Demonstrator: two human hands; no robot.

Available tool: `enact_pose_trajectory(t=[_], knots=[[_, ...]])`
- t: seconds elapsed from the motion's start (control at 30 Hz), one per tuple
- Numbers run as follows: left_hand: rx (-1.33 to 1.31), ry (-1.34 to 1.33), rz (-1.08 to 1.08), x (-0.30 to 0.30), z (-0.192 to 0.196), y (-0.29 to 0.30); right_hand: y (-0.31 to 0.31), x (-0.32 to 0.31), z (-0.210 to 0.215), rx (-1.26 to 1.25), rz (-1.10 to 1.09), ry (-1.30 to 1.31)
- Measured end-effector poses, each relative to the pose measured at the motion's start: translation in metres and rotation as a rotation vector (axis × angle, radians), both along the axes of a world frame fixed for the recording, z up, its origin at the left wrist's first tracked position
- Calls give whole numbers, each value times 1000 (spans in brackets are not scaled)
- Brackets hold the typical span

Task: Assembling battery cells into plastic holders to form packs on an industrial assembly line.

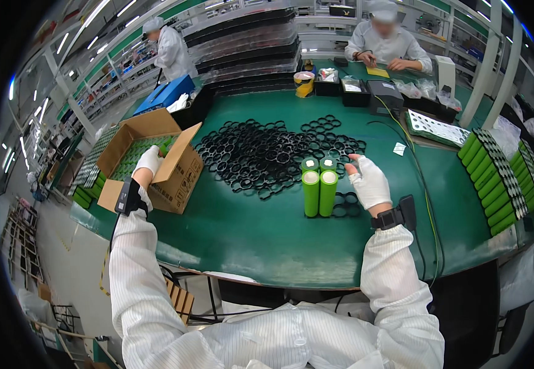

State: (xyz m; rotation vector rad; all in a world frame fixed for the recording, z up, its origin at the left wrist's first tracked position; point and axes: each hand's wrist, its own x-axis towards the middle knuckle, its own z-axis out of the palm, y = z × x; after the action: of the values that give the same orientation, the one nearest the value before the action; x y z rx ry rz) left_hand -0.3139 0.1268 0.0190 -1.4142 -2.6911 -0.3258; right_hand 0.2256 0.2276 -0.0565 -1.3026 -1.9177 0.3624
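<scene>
Bordering green cells [311, 197]: black spacers [251, 146] | left hand [149, 162] inside carton [184, 179], grip unclear | right hand [370, 184], grip parted

Four green, pale-topped cylinders [326, 193], upright in a close two-by-two block on the green tabletop [248, 234]

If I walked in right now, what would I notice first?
Probably the big heap of black ring frames in the middle of the green table. At its near right side, four bright green cylinders stand upright together, beside the open right hand. To the left, the left hand is in an open cardboard box with more green inside.
</scene>
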Motion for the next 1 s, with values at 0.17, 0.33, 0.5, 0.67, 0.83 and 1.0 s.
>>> enact_pose_trajectory(t=[0.17, 0.33, 0.5, 0.67, 0.83, 1.0], knots=[[333, 185, -51, -13, -5, -6, 6, 4, -3, 102, -18, 35], [711, 431, -87, -15, 0, -22, 3, -1, 0, 61, -9, 73], [975, 465, -20, 0, 54, -51, 2, -1, 1, 120, -2, 107], [1208, 157, 80, 49, 100, -83, -4, -4, 12, 288, 130, 299], [1405, -1090, -320, 182, 62, -70, -33, -13, 30, 82, 420, 493], [1001, -1634, -465, 315, -8, -59, -63, -19, 34, -101, 862, 647]])
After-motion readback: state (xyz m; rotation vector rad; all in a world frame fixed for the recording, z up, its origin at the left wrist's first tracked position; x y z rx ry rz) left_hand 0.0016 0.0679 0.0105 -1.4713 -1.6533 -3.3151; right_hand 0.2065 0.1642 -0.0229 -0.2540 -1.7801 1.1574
